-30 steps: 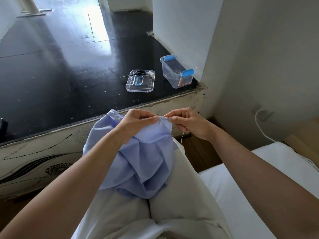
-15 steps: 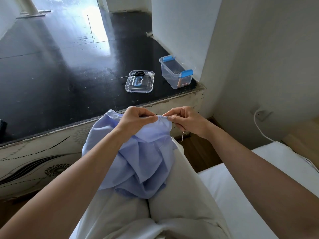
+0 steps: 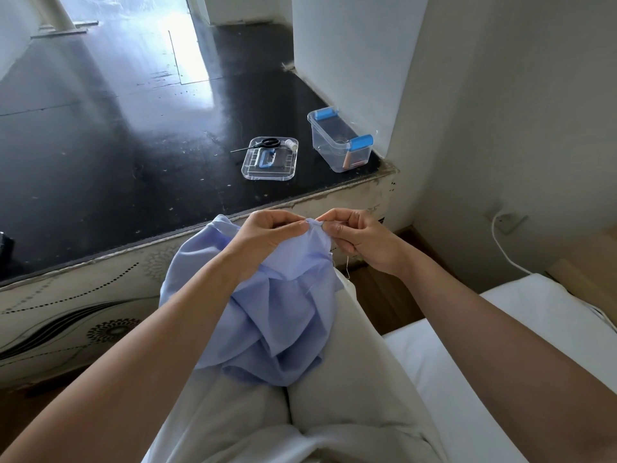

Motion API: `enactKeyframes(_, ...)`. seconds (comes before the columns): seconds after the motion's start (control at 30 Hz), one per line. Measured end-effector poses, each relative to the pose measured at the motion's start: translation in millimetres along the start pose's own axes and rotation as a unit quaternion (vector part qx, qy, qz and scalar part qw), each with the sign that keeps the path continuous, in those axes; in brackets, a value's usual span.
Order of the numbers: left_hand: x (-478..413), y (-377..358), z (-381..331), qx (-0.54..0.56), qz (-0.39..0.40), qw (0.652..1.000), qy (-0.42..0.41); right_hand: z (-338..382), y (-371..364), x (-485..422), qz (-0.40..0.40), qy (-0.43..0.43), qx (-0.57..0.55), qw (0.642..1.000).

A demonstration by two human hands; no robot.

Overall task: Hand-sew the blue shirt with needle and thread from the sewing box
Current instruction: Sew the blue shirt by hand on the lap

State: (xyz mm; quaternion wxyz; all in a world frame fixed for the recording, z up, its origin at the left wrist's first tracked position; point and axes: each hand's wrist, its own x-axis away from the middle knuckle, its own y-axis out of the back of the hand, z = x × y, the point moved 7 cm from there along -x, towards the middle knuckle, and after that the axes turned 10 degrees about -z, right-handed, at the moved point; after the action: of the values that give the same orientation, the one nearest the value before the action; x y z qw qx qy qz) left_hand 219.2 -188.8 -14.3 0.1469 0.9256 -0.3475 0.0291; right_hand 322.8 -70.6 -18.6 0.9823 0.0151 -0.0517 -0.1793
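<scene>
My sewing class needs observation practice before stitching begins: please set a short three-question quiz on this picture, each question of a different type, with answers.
1. True or false: the scissors lie on the clear lid, outside the sewing box.
2. Where does the blue shirt rest? A in the sewing box; B on the person's lap; C on the clear lid.
3. Fill the gap: the left hand grips the shirt's top fold, and a loose thread hangs below the ___ hand.
Key: 1 true; 2 B; 3 right, the right hand.
</scene>
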Motion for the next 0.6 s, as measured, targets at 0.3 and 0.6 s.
enactKeyframes(0.3, 4.1, -3.5, -6.8, 0.061, 0.014, 0.998, 0.004, -0.4, 0.2, -7.3, -0.029, 0.008, -0.009, 1.000)
enactKeyframes(0.6, 2.2, -3.3, 2.9, 0.052, -0.021, 0.998, 0.040, 1.6, -11.3, -14.7, -0.028, 0.021, 0.044, 0.998)
